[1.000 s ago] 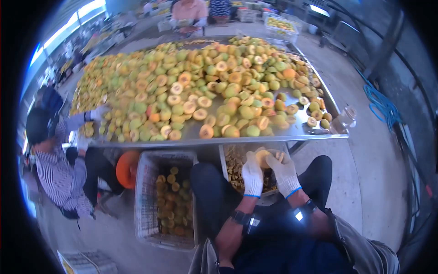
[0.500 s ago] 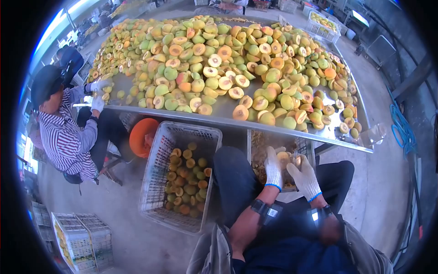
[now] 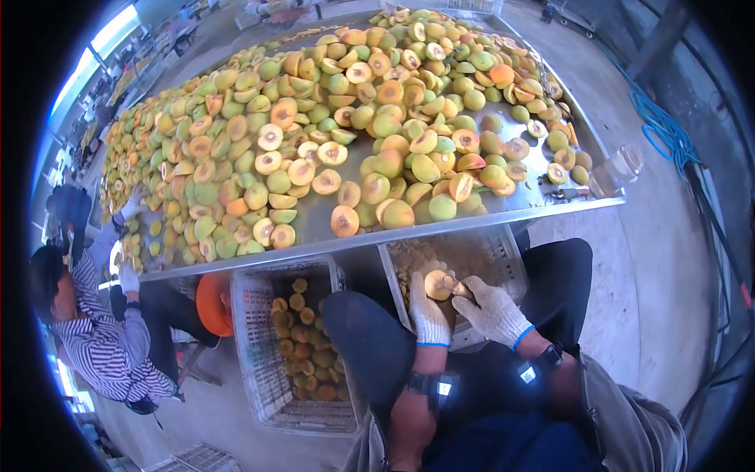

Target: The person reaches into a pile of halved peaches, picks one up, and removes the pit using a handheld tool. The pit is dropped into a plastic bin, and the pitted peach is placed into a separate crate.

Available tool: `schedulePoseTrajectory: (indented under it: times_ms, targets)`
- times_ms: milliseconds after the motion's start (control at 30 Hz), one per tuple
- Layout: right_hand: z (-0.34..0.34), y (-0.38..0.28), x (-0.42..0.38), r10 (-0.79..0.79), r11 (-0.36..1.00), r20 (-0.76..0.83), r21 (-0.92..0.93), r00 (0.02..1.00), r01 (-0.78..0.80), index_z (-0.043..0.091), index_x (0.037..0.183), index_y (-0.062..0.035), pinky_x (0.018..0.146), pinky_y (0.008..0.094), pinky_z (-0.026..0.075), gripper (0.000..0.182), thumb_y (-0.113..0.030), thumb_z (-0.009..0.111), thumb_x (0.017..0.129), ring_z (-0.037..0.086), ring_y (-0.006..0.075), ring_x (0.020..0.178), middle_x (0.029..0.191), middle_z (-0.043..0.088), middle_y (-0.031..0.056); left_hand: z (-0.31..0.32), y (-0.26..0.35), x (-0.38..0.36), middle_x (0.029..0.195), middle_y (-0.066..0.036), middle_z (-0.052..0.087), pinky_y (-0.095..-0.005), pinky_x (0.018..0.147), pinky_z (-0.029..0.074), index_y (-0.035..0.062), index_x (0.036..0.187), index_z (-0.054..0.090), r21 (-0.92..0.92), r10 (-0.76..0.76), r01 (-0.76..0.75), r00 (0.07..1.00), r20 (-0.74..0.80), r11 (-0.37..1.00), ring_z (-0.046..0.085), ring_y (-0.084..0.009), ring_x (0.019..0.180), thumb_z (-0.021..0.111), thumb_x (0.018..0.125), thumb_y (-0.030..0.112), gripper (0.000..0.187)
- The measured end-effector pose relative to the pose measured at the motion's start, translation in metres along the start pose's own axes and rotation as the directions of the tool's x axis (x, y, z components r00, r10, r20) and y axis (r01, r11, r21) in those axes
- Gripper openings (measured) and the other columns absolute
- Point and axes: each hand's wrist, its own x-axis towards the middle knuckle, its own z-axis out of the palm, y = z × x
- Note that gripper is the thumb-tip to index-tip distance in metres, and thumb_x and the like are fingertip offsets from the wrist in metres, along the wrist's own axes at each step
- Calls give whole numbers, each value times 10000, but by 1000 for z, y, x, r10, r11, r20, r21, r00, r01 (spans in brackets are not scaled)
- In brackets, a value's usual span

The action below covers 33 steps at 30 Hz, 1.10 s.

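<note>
My left hand, in a white knit glove with a blue cuff edge, is closed around a peach half, cut face up. My right hand, gloved likewise, grips a small pitting tool whose curved metal end is at the middle of the cut face. Its handle is mostly hidden by the fingers. Both hands are over a pale plastic crate holding pits and scraps. Above them, the metal table carries a large heap of halved peaches.
A grey crate with peach halves stands left of my knee, beside an orange bucket. A co-worker in a striped top sits at left. A clear jar lies at the table's right corner; a blue hose hangs beyond.
The view has turned, so the table and crates appear farther left. My hands have tilted the peach half cut face up, and the tool's metal end now shows against it.
</note>
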Motion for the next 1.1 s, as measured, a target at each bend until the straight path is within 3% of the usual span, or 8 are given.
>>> schedulePoseTrajectory:
  times_ms: [133, 300, 367, 500, 700, 900, 967, 1100]
  targets:
    - [-2, 10, 1, 33, 992, 36, -122, 999, -29, 592, 1046, -14, 736, 544, 520, 329, -330, 668, 992, 687, 485, 858, 867, 701, 264, 4, 1, -8, 1153, -134, 658, -449, 980, 520, 45, 1192, 642, 135, 47, -49, 999, 18, 990, 638, -283, 1022, 429, 1114, 455, 468]
    - [12, 14, -1, 68, 989, 66, -138, 995, -59, 580, 1060, -4, 714, 564, 512, 332, -324, 648, 1005, 677, 505, 822, 820, 683, 288, -3, -1, -4, 1157, -150, 655, -437, 966, 532, 26, 1184, 638, 187, 87, -103, 992, 93, 977, 653, -298, 1033, 439, 1115, 437, 462]
    - [19, 12, -2, 77, 994, 38, -81, 996, -74, 570, 1100, 9, 705, 574, 510, 335, -309, 630, 1014, 674, 517, 817, 810, 674, 308, -1, -1, -5, 1138, -142, 655, -407, 847, 568, 29, 1182, 632, 223, 110, -124, 991, 71, 967, 647, -282, 998, 475, 1100, 448, 454]
    - [24, 7, -5, 44, 998, -2, -38, 999, -44, 576, 1147, 42, 719, 582, 525, 397, -331, 607, 1013, 682, 507, 798, 831, 678, 321, 6, -1, -9, 1099, -146, 663, -406, 814, 574, 25, 1173, 636, 253, 122, -128, 992, 36, 959, 657, -280, 945, 476, 1100, 449, 459]
    - [23, 4, -7, 59, 996, -26, 70, 998, -57, 515, 1377, 69, 751, 593, 530, 530, -325, 581, 1030, 684, 524, 844, 887, 682, 351, 16, -2, -12, 945, -165, 675, -379, 693, 580, 16, 1139, 637, 274, 140, -132, 990, -9, 953, 658, -278, 754, 454, 1101, 485, 505]
    - [16, 7, -10, 88, 992, 9, 92, 996, -88, 536, 1317, 65, 739, 604, 523, 487, -331, 569, 1036, 678, 533, 832, 867, 679, 352, 39, -4, -21, 925, -166, 672, -373, 657, 571, 8, 1060, 652, 406, 204, -146, 974, -103, 902, 643, -265, 733, 455, 1089, 547, 575]
    - [17, 12, -11, 60, 992, -32, 110, 998, -56, 539, 1135, 17, 697, 597, 497, 328, -294, 593, 1042, 659, 538, 831, 851, 672, 325, 49, -6, -23, 911, -164, 664, -363, 655, 567, -2, 1033, 653, 386, 268, -192, 951, -154, 902, 631, -258, 724, 444, 1085, 575, 616]
    - [13, 20, -9, 72, 988, -29, 136, 997, -67, 547, 1098, 34, 722, 609, 514, 384, -344, 575, 1033, 669, 537, 801, 820, 669, 344, 44, -12, -20, 905, -163, 659, -358, 651, 564, -11, 1037, 648, 449, 314, -248, 946, -78, 858, 618, -251, 713, 421, 1086, 595, 649]
